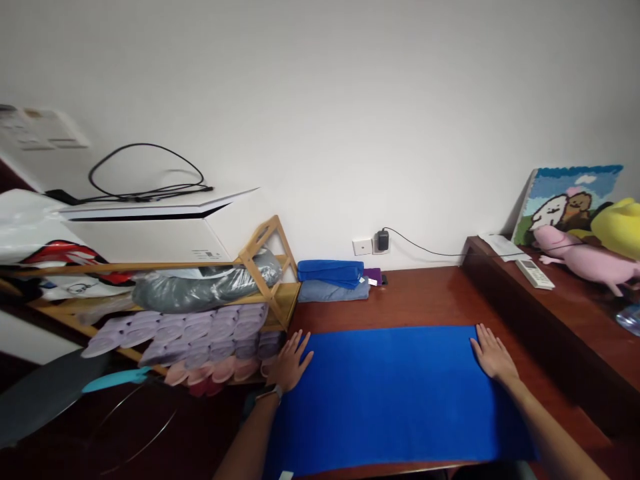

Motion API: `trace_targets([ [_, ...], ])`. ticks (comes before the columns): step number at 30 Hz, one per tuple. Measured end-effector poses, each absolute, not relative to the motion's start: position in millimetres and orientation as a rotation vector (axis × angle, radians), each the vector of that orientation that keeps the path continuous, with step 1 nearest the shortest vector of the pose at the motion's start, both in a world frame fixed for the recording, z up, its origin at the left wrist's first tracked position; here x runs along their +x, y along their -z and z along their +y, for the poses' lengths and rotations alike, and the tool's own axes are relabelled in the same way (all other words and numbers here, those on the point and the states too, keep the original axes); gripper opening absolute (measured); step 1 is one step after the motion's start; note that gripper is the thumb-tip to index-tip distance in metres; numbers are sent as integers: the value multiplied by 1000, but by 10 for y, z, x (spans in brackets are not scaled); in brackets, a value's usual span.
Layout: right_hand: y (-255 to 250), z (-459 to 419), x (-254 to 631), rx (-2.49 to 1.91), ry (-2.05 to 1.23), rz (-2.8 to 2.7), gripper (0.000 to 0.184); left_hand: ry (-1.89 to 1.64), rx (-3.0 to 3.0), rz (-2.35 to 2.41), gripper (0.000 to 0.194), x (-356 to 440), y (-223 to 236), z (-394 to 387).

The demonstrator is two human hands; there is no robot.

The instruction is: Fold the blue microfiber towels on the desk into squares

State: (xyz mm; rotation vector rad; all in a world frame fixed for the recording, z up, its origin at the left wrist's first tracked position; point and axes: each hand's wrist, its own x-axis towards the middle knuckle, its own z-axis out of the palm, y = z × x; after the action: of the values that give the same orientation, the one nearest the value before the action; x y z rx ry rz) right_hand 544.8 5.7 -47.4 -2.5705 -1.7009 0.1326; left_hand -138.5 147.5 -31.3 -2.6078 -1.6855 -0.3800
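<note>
A blue towel (390, 400) lies spread flat on the reddish-brown wooden tabletop (425, 300), its near edge reaching the table's front. My left hand (290, 362), with a watch on the wrist, rests at the towel's far left corner, fingers spread. At the far right corner lies my right hand (494, 353), flat with its fingers stretched out. Neither hand grips the cloth. A small white tag (286, 475) shows at the towel's near left corner. Beyond the towel, by the wall, sit a folded blue towel (330, 271) and a folded grey-blue cloth (333, 291).
To the left stands a wooden rack (273, 267) with slippers (200, 333) and a white box (150, 233) on top. A black plug adapter (383, 240) is in the wall socket. On the raised right ledge are a remote control (535, 274) and a pink plush toy (585, 257).
</note>
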Motion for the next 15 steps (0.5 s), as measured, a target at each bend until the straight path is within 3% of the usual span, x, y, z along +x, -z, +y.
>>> trace_targets([
  [10, 145, 184, 5228, -2716, -227, -1639, 75, 412, -2617, -1734, 71, -1338, 266, 1429],
  [15, -332, 534, 3823, -2441, -5, -1868, 70, 420, -2630, -1776, 74, -1321, 273, 1409],
])
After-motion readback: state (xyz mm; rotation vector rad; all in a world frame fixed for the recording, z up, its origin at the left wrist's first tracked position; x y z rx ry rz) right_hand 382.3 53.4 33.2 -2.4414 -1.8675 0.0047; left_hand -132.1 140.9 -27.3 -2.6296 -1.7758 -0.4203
